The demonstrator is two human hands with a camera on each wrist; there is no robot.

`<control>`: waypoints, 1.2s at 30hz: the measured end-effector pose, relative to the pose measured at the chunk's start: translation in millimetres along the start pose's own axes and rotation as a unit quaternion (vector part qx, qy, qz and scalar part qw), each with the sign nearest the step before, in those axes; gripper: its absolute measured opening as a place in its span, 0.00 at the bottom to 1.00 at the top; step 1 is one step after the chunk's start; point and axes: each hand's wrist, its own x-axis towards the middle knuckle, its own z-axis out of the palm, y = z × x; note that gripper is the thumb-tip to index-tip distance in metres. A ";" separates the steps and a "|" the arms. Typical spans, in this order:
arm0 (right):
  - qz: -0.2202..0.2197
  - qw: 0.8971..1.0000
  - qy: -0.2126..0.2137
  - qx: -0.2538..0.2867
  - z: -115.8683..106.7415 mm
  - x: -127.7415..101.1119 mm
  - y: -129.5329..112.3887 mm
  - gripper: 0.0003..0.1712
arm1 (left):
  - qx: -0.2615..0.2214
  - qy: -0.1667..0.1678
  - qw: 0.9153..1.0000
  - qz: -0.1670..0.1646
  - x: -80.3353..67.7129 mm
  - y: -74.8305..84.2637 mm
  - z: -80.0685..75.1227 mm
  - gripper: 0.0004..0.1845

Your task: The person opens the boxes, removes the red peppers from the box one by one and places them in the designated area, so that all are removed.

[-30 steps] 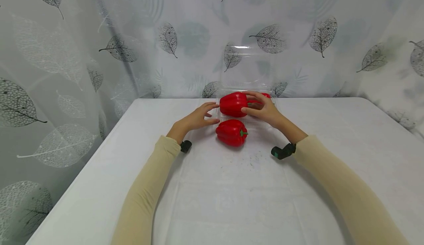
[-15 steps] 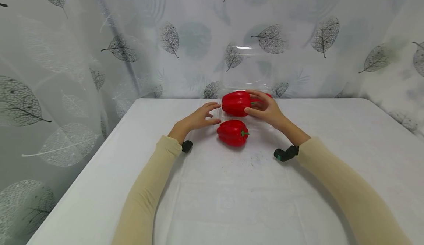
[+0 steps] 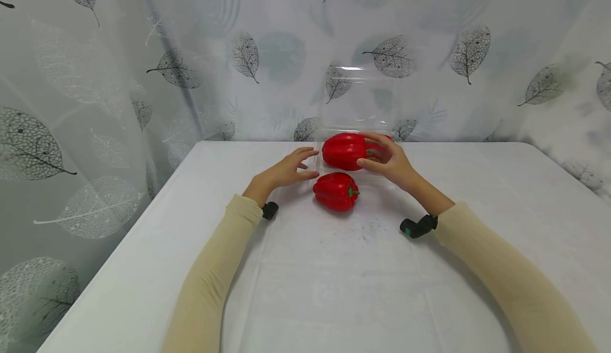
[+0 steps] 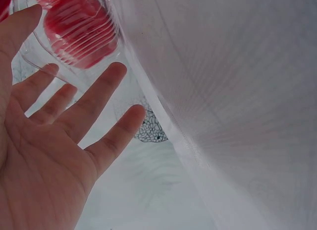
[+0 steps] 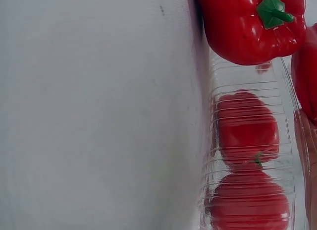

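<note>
**Op A:** Head view first: my right hand [image 3: 389,161] has its fingers [image 3: 369,162] curled round the stem end of the rear pepper [image 3: 345,151], which sits in the clear clamshell [image 3: 355,125] at twelve o'clock on the worktop [image 3: 334,289]. My left hand [image 3: 286,170] lies flat and relaxed at nine o'clock of the tray, gripping nothing.

**Op B:** And the loose pepper [image 3: 335,191]?

**Op A:** On the cloth, just at six o'clock of the tray, stem pointing to three o'clock. Right wrist view shows more red fruit [image 5: 247,126] behind the ribbed wall [image 5: 218,155].

**Op B:** So how would you handle it?

**Op A:** I'd steady the thin tray with the left palm, since it looks light enough to slide, and hold the pepper by its body rather than its stem.
</note>
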 end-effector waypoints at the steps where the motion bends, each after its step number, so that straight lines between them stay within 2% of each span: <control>1: -0.002 1.000 0.000 0.001 0.0 -0.6 -0.3 0.35 | 0.000 0.000 1.000 0.000 0.3 -0.1 0.0 0.37; 22: -0.016 1.000 -0.001 0.015 -1.4 -10.7 -2.6 0.35 | 0.004 0.000 1.000 0.011 0.6 -2.5 0.7 0.37; 36: 0.011 1.000 -0.002 0.010 -8.0 -18.3 -4.5 0.34 | 0.002 0.002 1.000 0.012 0.6 -3.0 0.0 0.37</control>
